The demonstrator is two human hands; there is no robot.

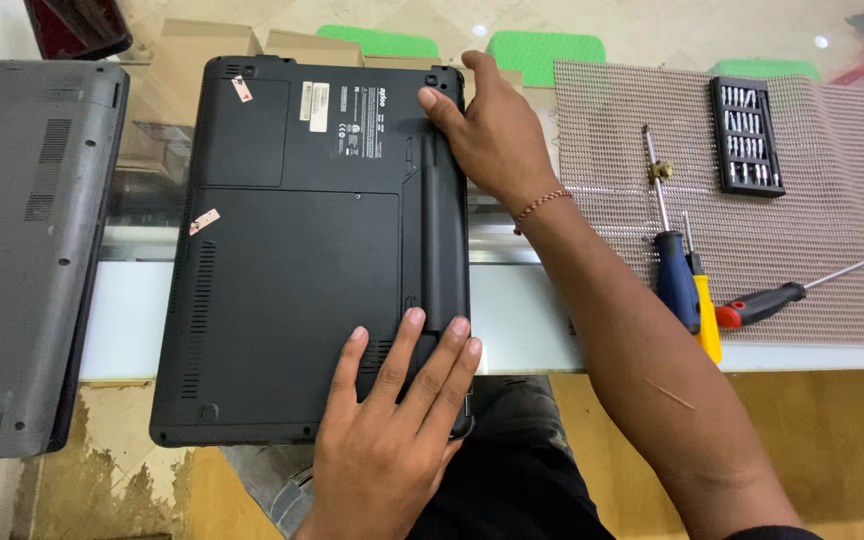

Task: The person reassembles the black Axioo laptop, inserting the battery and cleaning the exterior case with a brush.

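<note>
A black laptop (292,250) lies upside down across a glass table's edge, its base panel facing up with white stickers near the top. Along its right side runs the long battery (444,240). My right hand (492,135) rests on the laptop's upper right corner, thumb pressed near the battery's top end. My left hand (392,430) lies flat, fingers spread, on the lower right corner, fingertips touching the battery's lower end. Neither hand holds anything loose.
A second grey laptop (22,250) lies upside down at the left. To the right, a beige mesh mat (822,200) carries a black bit set (747,135), a blue screwdriver (674,270), a yellow one (707,320) and a red-and-black one (772,300). Cardboard boxes (252,42) sit behind.
</note>
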